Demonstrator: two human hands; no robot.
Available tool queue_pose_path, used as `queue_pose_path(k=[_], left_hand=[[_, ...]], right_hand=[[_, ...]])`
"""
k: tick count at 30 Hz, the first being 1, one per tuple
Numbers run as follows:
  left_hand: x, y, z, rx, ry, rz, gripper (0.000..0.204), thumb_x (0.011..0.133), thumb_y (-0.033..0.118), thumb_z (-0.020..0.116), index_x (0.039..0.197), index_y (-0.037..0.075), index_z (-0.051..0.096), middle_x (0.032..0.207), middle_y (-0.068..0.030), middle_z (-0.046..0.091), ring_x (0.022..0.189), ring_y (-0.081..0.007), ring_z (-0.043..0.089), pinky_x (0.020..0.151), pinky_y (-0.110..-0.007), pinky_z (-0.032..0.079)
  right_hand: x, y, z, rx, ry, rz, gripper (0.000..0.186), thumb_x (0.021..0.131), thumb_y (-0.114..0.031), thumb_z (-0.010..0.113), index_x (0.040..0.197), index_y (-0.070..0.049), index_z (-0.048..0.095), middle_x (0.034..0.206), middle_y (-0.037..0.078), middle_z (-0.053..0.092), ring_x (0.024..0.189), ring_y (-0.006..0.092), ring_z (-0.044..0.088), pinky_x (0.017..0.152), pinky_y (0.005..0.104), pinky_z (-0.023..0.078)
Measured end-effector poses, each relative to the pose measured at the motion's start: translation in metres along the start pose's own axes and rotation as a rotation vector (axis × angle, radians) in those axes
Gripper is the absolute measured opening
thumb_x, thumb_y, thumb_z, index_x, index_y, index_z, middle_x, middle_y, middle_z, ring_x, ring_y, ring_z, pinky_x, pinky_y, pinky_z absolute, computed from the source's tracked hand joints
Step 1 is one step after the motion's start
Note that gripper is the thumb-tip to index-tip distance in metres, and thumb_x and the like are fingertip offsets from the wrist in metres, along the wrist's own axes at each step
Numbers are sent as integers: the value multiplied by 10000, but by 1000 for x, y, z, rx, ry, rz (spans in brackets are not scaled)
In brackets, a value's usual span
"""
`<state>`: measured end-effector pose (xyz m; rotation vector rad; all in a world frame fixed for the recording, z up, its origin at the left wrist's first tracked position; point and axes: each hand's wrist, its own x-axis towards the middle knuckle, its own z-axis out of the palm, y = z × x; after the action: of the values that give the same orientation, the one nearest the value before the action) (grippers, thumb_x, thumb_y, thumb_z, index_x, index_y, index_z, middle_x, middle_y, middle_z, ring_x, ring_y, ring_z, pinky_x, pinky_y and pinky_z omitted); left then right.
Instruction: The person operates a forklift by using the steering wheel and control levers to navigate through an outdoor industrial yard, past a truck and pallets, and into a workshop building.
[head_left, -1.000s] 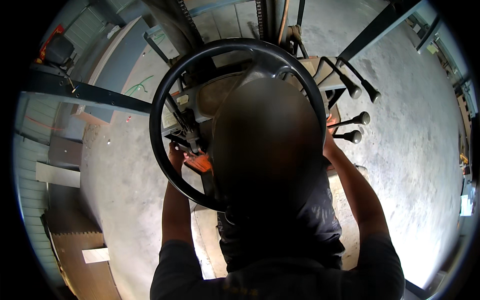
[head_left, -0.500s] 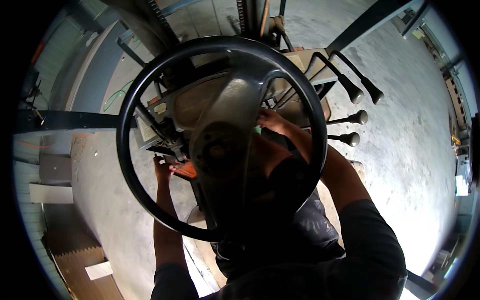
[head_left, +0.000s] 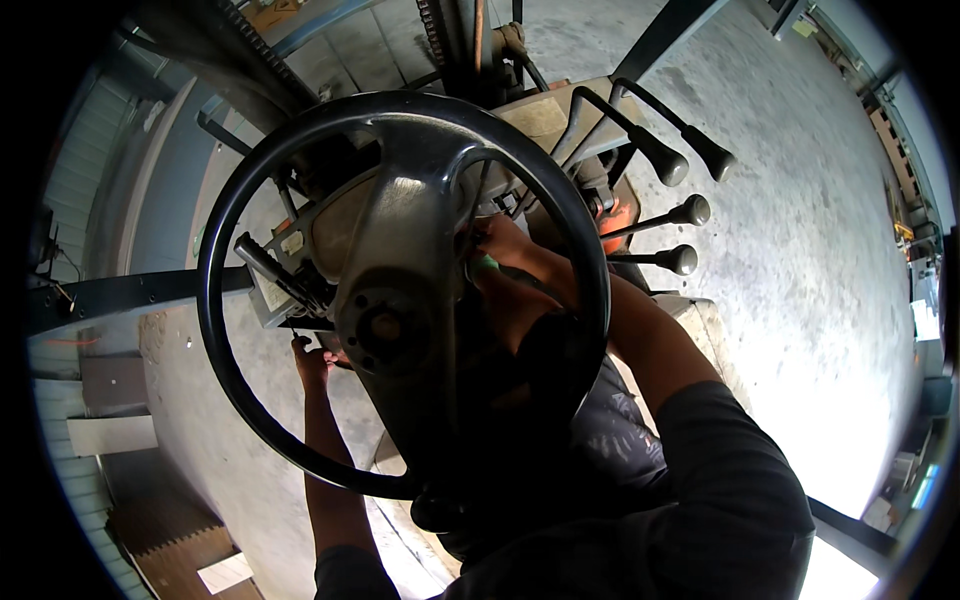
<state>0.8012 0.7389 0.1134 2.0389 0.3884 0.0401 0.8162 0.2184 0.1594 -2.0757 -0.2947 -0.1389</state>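
A large black steering wheel [head_left: 207,290] fills the middle of the view, above a worn dashboard [head_left: 328,225]. Through the wheel's right opening shows my right hand [head_left: 503,241], its fingers bent together at the dashboard, with fingertips partly behind the wheel's spoke. A small green thing [head_left: 486,262] lies against that hand; what the fingers grip is not visible. Below the dashboard's left corner is my left hand [head_left: 314,362], with fingers curled near a thin dark part at the panel's lower edge. Shadow hides what it holds.
Several black-knobbed levers [head_left: 662,160] stick out right of the wheel. An orange-red part [head_left: 620,215] sits beneath them. Ahead rises a mast with a chain [head_left: 432,35]. A dark bar [head_left: 150,297] crosses at left. Brown boards [head_left: 185,560] lie on the concrete floor [head_left: 790,230].
The view has shifted, so the wheel and levers appear farther left. The orange part at the left hand is now mostly hidden, while one under the levers shows. Both hands stay near the dashboard.
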Motion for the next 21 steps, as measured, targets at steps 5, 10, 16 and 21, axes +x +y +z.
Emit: queue_pose_path(k=[5, 10, 16, 21], left_hand=[[3, 4, -5, -256, -77, -58, 445, 911, -38, 562, 1260, 190, 405, 711, -69, 654, 576, -182, 653, 520, -274, 442], [10, -14, -7, -162, -43, -71, 585, 873, -68, 562, 1361, 208, 393, 680, -68, 643, 562, -176, 642, 501, -278, 437], [27, 5, -16, 119, -186, 142, 911, 899, -124, 462, 1675, 226, 140, 1058, -170, 738, 762, -251, 731, 617, -362, 585], [-38, -123, -91, 278, 112, 370, 817, 915, -21, 604, 1643, 147, 271, 1219, -204, 692, 1042, -290, 690, 889, -403, 566]], right_hand=[[-1, -4, 15, -246, 167, 38, 309, 837, -324, 713, 1071, -129, 767, 970, 197, 742, 954, 395, 713, 840, 475, 578], [-1, -31, 8, -379, 36, 183, 308, 859, -350, 694, 1067, -137, 774, 929, 180, 751, 947, 390, 718, 838, 497, 580], [-37, -25, -84, -1259, -513, 365, 317, 832, -336, 753, 1075, -136, 793, 1004, 61, 777, 911, 252, 736, 757, 480, 480], [-122, -80, -170, -1370, -566, 527, 287, 848, -310, 736, 1070, -134, 779, 1051, 64, 783, 940, 246, 755, 817, 428, 521]])
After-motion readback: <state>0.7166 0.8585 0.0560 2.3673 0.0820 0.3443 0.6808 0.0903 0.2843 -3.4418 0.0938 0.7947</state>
